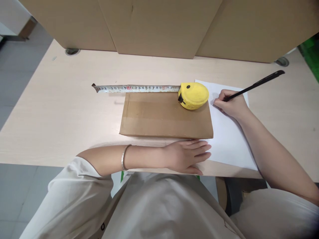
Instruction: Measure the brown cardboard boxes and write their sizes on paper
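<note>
My right hand (pixel 233 104) is closed around a black pen (pixel 256 85), its fingers resting on a white sheet of paper (pixel 229 142) near faint marks. My left hand (pixel 188 156) lies flat with fingers stretched out, its fingertips at the paper's left edge. Just beyond it sits a closed cardboard box (pixel 161 116), which covers part of the paper. On top of the box rests a yellow tape measure (pixel 195 94), its blade (pixel 147 88) drawn out to the left along the far edge and past the box's corner.
Large cardboard panels (pixel 159 26) stand along the back of the pale wooden table (pixel 62 109). Round cable holes (pixel 72 51) show near both back corners. The table's front edge runs close to my body. Grey floor tiles (pixel 20 196) are at the left.
</note>
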{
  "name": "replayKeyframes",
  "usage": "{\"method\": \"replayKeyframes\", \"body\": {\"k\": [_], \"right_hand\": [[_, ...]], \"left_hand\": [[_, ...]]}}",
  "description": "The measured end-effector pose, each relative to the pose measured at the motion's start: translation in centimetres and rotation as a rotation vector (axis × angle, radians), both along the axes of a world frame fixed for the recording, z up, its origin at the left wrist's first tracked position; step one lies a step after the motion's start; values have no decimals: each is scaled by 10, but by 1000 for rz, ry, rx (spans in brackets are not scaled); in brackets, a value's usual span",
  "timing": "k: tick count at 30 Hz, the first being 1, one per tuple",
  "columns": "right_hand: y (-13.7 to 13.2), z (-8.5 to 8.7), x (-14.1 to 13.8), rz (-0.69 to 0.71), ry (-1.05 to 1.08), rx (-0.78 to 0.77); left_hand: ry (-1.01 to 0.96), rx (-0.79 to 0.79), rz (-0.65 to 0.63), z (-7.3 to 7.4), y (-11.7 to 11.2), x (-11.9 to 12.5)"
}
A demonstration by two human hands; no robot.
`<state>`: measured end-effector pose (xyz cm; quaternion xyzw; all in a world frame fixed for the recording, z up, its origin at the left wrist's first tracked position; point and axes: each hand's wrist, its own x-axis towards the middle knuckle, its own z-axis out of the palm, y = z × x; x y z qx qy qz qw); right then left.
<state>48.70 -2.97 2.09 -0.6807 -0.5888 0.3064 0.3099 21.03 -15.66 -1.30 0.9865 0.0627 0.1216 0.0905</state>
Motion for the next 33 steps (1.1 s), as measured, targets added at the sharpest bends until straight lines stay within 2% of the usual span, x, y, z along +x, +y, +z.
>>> {"method": "replayKeyframes", "body": {"k": [6, 10, 13, 18, 20, 22, 24, 26, 27, 29, 33], "right_hand": [[1, 14, 7, -7, -101, -170], [3, 28, 12, -46, -430, -283], [5, 30, 10, -68, -680, -300], [6, 34, 0, -33, -824, -319], [4, 45, -7, -34, -885, -267], [-2, 60, -18, 5, -842, -71], [-9, 75, -34, 169, -689, 174], [-15, 84, -54, 403, -597, 316], [-17, 86, -63, 493, -597, 338], [-17, 84, -81, 569, -624, 332], [-15, 76, -97, 548, -512, 243]], "left_hand": [[19, -50, -5, 2, 2, 0], [8, -107, -7, 3, 3, 0], [13, -119, -2, 5, 3, -1], [74, -81, -6, 10, 4, 0], [113, -72, 1, 12, 5, 1], [139, -69, 12, 14, 5, 3], [147, -48, 11, 16, 5, 3], [130, 11, -3, 21, 3, 2], [111, 47, -9, 25, 2, -1], [35, 110, -17, 39, -3, -10], [-259, 174, -78, 73, -15, -45]]}}
